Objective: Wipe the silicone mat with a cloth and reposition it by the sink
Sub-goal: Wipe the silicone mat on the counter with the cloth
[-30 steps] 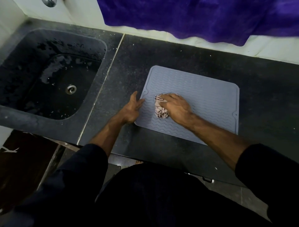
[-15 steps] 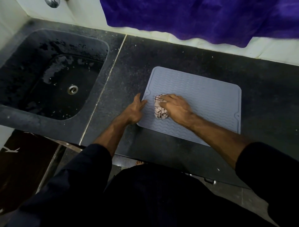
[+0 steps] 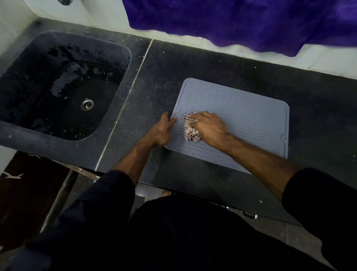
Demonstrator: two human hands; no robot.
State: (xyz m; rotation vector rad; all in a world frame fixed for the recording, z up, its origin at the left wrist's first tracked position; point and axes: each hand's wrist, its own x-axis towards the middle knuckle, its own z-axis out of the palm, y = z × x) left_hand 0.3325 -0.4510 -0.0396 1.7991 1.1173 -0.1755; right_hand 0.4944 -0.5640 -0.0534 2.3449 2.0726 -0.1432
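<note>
I'm standing at a dark speckled stone counter (image 3: 193, 63) with a pale seam (image 3: 127, 100); behind it runs a white wall (image 3: 108, 13) draped with purple fabric (image 3: 241, 21), grey tiled floor (image 3: 270, 230) below, dim light overall

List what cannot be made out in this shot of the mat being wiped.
Head view only:
- Part of the cloth is hidden under the right hand.
- The mat's near right corner is hidden by the right forearm.
- Whether the mat is wet or dirty: too dim to tell.
- The left hand's palm faces down, so how hard it presses the mat edge is unclear.
- The tap is cut off by the top edge.
</note>
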